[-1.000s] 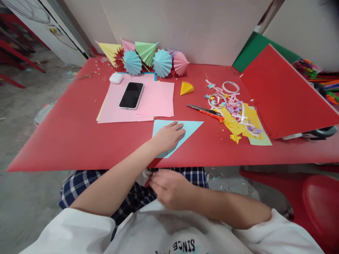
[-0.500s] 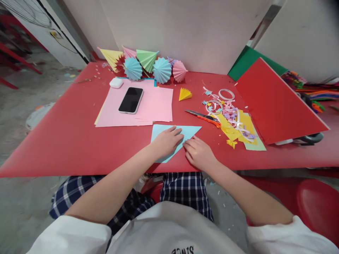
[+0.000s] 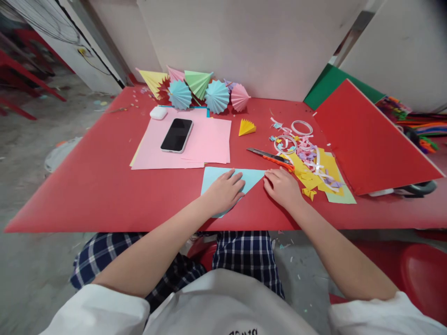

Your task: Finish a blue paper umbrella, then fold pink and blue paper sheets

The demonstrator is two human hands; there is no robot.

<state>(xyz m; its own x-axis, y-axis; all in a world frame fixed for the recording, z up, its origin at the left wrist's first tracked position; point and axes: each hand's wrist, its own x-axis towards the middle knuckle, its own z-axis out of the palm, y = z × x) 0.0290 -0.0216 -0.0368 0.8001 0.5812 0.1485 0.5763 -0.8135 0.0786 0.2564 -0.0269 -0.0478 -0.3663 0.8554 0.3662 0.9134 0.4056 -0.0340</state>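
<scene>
A folded sheet of light blue paper (image 3: pixel 213 179) lies on the table in front of me, its slanted folded edge running up to a point on the right. My left hand (image 3: pixel 226 190) rests flat on the paper with its fingers stretched out and slightly apart, covering part of the fold. At the paper's pointed right corner is my right hand (image 3: pixel 283 187), its fingertips touching the tip and the tabletop, fingers a little bent and apart. Just beyond that hand lie scissors (image 3: pixel 272 156) with orange handles.
A phone (image 3: pixel 177 135) and a white case (image 3: pixel 158 112) rest on pink sheets (image 3: pixel 213 139). Pleated paper shapes (image 3: pixel 216 95) line the back of the red table (image 3: pixel 104 186). A small yellow pleated piece (image 3: pixel 247 127), tape rings (image 3: pixel 302 128), paper scraps (image 3: pixel 307 153) and a red board (image 3: pixel 377 144) are rightward.
My right hand has slid along the slanted fold, up and right, to the pointed corner of the blue paper. My left hand stays on the paper. The whole view has shifted slightly.
</scene>
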